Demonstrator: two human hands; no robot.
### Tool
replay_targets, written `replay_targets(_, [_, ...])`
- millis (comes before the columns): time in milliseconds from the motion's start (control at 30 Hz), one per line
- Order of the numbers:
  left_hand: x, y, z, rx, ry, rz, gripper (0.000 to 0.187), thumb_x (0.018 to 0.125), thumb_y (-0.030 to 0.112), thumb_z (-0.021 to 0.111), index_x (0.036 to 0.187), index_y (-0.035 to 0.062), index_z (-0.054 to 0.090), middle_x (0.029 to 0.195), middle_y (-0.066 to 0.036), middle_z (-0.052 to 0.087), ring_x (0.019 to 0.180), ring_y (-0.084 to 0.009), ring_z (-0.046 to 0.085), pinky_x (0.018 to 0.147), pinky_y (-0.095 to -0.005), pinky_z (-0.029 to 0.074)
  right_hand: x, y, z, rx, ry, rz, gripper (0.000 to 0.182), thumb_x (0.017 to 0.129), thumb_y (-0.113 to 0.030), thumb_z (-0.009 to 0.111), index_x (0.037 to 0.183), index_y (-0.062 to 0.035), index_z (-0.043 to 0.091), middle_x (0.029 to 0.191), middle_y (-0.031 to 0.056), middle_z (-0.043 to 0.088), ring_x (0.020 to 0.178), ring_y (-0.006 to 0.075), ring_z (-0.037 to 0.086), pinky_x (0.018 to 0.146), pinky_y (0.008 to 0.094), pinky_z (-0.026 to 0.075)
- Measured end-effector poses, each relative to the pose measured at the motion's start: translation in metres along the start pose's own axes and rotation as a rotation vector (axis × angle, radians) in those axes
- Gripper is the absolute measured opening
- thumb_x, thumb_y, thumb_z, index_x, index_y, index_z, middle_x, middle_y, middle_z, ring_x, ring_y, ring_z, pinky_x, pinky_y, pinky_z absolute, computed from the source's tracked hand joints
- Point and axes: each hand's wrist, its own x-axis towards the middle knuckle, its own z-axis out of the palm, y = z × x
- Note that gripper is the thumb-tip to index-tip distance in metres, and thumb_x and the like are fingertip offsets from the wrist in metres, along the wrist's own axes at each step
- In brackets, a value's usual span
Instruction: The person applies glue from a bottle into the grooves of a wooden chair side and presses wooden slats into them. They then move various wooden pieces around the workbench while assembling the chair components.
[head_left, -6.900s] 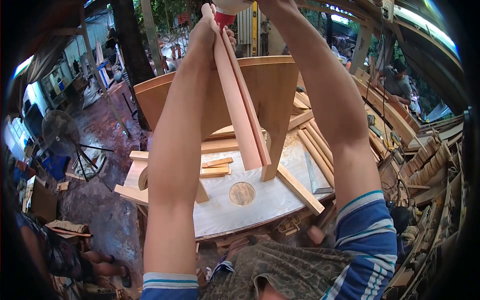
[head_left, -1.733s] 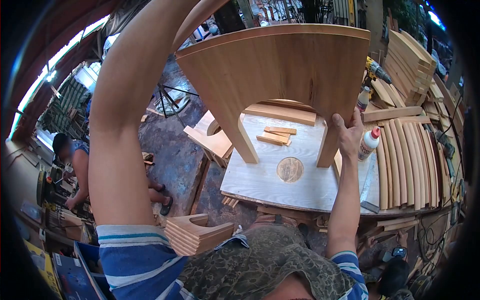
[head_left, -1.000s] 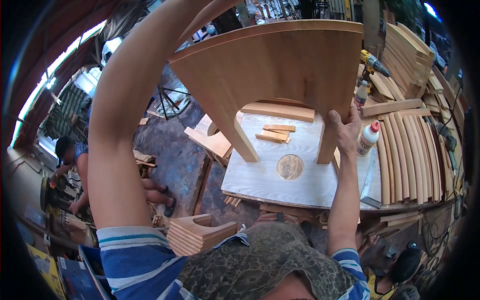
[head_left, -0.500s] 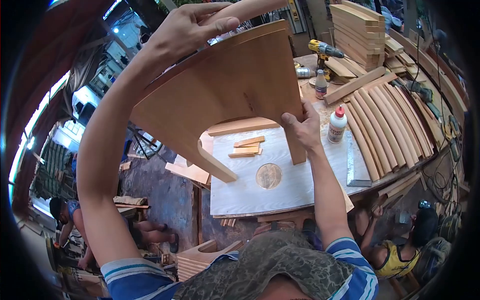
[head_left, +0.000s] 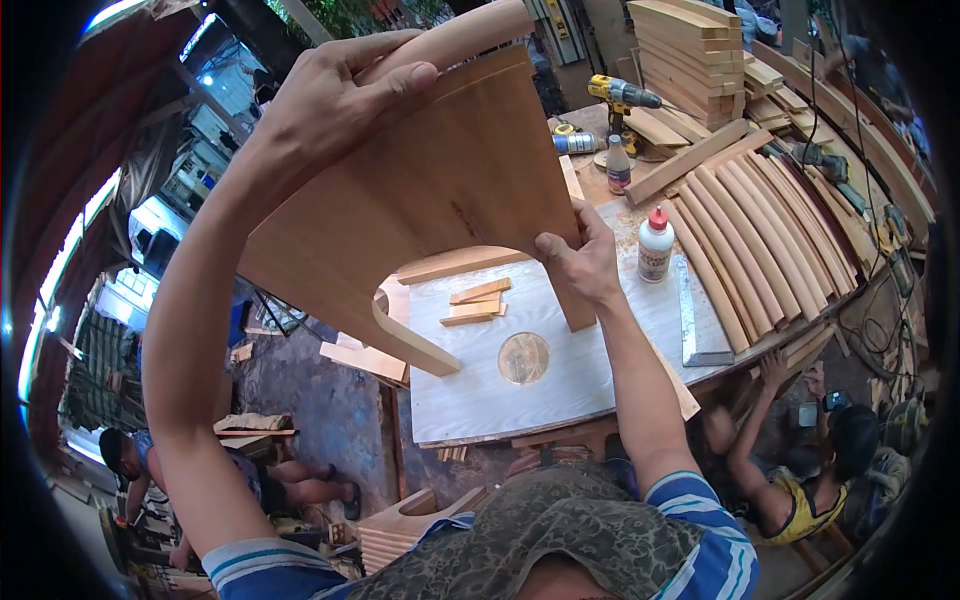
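My left hand (head_left: 325,100) is wrapped round a curved wooden slat (head_left: 465,38), thumb along its near side. The slat lies along the top edge of an upright wooden panel (head_left: 420,190); whether the two touch is hard to tell. This panel has an arched cut-out between two legs and stands tilted over the pale work board (head_left: 460,405). My right hand (head_left: 583,258) grips the panel's right side near the leg, thumb on the face and fingers behind. Small wood pieces (head_left: 475,302) and a round inset (head_left: 524,358) show beneath the arch.
To the right stand a glue bottle (head_left: 655,248), a metal square (head_left: 700,330) and a row of curved slats (head_left: 750,245). Behind are a brown bottle (head_left: 617,168), a drill (head_left: 620,92) and stacked boards (head_left: 690,60). Other people work at lower left (head_left: 140,465) and lower right (head_left: 800,480).
The slat in my left hand has come down closer to the panel's top edge. The panel and both hands have shifted slightly left in view, as has the bench behind.
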Motion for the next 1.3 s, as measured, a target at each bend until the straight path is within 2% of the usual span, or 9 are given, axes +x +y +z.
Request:
replay_targets(67, [-0.003, 0.001, 0.0, 0.008, 0.014, 0.01, 0.07, 0.093, 0.052, 0.073, 0.14, 0.0016, 0.063, 0.123, -0.012, 0.071, 0.114, -0.0213, 0.064, 0.104, -0.0346, 0.047, 0.0, 0.0, 0.002, 0.111, 0.001, 0.029, 0.067, 0.085, -0.02, 0.087, 0.137, 0.0051, 0.053, 0.126, 0.0164, 0.066, 0.119, 0.0228, 0.063, 0.102, 0.0366, 0.054])
replay_targets(267, [-0.005, -0.001, 0.0, -0.014, -0.032, -0.013, 0.06, 0.094, 0.052, 0.071, 0.133, 0.0063, 0.068, 0.116, -0.014, 0.075, 0.106, -0.0212, 0.068, 0.097, -0.036, 0.052, 0.006, 0.009, -0.011, -0.358, 0.039, -0.048, 0.06, 0.085, -0.016, 0.084, 0.134, 0.0033, 0.056, 0.126, 0.0125, 0.066, 0.114, 0.0197, 0.063, 0.098, 0.0335, 0.051])
replay_targets(367, [-0.016, -0.005, -0.003, 0.272, 0.045, 0.064, 0.058, 0.089, 0.065, 0.067, 0.122, 0.0179, 0.072, 0.112, -0.016, 0.074, 0.108, -0.0378, 0.069, 0.094, -0.0466, 0.054, 0.009, 0.016, -0.021, -0.334, 0.012, -0.051, 0.059, 0.087, -0.013, 0.082, 0.137, 0.0025, 0.055, 0.128, 0.0107, 0.065, 0.117, 0.0202, 0.061, 0.102, 0.0338, 0.048])
replay_targets(433, [-0.023, -0.02, 0.003, 0.549, 0.202, 0.128, 0.072, 0.085, 0.074, 0.063, 0.125, 0.0153, 0.068, 0.109, -0.016, 0.073, 0.11, -0.037, 0.069, 0.091, -0.0496, 0.055, 0.009, 0.015, -0.019, -0.33, -0.039, -0.139, 0.05, 0.095, -0.015, 0.076, 0.138, -0.0005, 0.055, 0.124, 0.0073, 0.068, 0.113, 0.0167, 0.064, 0.099, 0.0305, 0.049])
replay_targets(633, [-0.07, -0.045, -0.003, 0.499, 0.236, 0.05, 0.076, 0.078, 0.075, 0.071, 0.118, 0.0104, 0.067, 0.107, -0.016, 0.073, 0.101, -0.0361, 0.072, 0.086, -0.0456, 0.057, 0.016, 0.009, -0.028, -0.305, -0.134, -0.087, 0.046, 0.096, -0.013, 0.075, 0.135, 0.0, 0.056, 0.126, 0.0085, 0.069, 0.113, 0.0176, 0.064, 0.1, 0.0315, 0.049])
replay_targets(833, [-0.071, -0.056, -0.005, 0.399, 0.266, 0.172, 0.073, 0.075, 0.071, 0.077, 0.113, 0.0093, 0.068, 0.1, -0.016, 0.075, 0.097, -0.0342, 0.074, 0.084, -0.0459, 0.058, 0.022, -0.019, -0.041, -0.523, -0.157, 0.101, 0.056, 0.096, -0.014, 0.075, 0.144, 0.002, 0.051, 0.137, 0.0118, 0.062, 0.127, 0.0215, 0.056, 0.11, 0.0366, 0.042])
replay_targets(1033, [-0.06, -0.043, -0.016, 0.394, 0.107, 0.061, 0.062, 0.078, 0.059, 0.08, 0.109, 0.0064, 0.068, 0.104, -0.02, 0.074, 0.1, -0.0392, 0.071, 0.09, -0.0465, 0.056, 0.055, -0.106, -0.025, -0.547, 0.135, -0.403, 0.048, 0.11, -0.035, 0.048, 0.143, 0.0005, 0.048, 0.13, 0.0159, 0.064, 0.114, 0.0241, 0.064, 0.097, 0.0392, 0.051])
replay_targets(1200, [-0.045, -0.029, -0.018, 0.277, 0.006, 0.019, 0.056, 0.075, 0.036, 0.086, 0.115, 0.001, 0.068, 0.101, -0.017, 0.074, 0.097, -0.0281, 0.072, 0.092, -0.0388, 0.055, 0.042, -0.139, -0.022, -0.484, 0.366, -0.642, 0.024, 0.106, -0.014, 0.057, 0.123, 0.0026, 0.062, 0.105, 0.0125, 0.07, 0.089, 0.0175, 0.066, 0.082, 0.0315, 0.054])
replay_targets(1300, [-0.025, -0.029, -0.003, 0.069, -0.116, 0.058, 0.057, 0.073, 0.031, 0.086, 0.117, -0.0005, 0.067, 0.1, -0.016, 0.074, 0.095, -0.0244, 0.07, 0.092, -0.0366, 0.054, -0.027, -0.07, -0.047, -0.73, 0.497, -0.405, 0.02, 0.1, -0.015, 0.066, 0.112, 0.0014, 0.067, 0.094, 0.0087, 0.071, 0.081, 0.0137, 0.064, 0.075, 0.0292, 0.053])
